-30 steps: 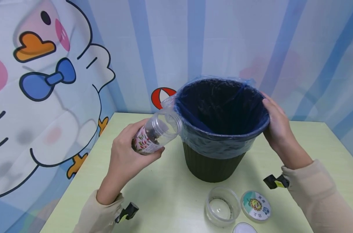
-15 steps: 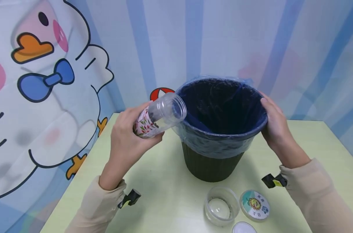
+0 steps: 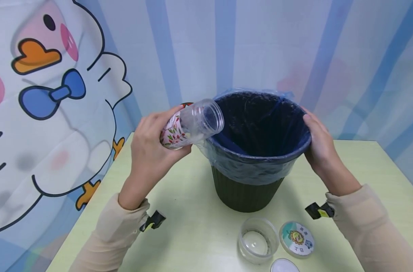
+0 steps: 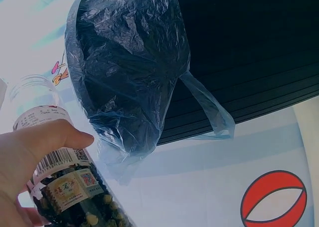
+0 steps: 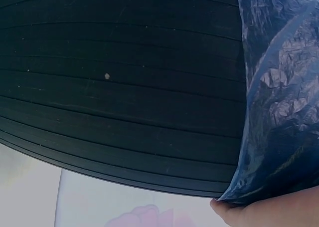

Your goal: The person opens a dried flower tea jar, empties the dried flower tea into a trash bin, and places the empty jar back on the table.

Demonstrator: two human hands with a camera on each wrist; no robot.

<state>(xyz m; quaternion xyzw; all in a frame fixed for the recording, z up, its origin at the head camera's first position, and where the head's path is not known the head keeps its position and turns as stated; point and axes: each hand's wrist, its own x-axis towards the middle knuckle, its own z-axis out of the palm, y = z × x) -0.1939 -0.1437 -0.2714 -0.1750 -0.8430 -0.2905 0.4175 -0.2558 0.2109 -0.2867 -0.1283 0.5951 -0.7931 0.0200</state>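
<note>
My left hand (image 3: 150,147) grips a clear plastic jar (image 3: 201,117) with a floral label, tilted with its uncapped mouth toward the trash bin's left rim. Dark contents with pale bits fill the jar's lower part in the left wrist view, where my thumb (image 4: 55,137) lies across the label. The black ribbed trash bin (image 3: 247,194) stands upright, lined with a translucent blue bag (image 3: 254,173) folded over its rim. At the bin's right side my right hand (image 3: 322,151) holds the rim, thumb on top; its other fingers are mostly hidden.
On the pale green table (image 3: 189,226), an uncovered clear round container (image 3: 240,245) stands in front of the bin. Beside it lie a round printed lid (image 3: 297,238) and a small white lid (image 3: 284,266). A cartoon backdrop (image 3: 193,49) hangs behind.
My left hand has raised the jar and moved it slightly right, tipping it further so its mouth overlaps the bin's left rim. My right hand keeps its hold on the rim.
</note>
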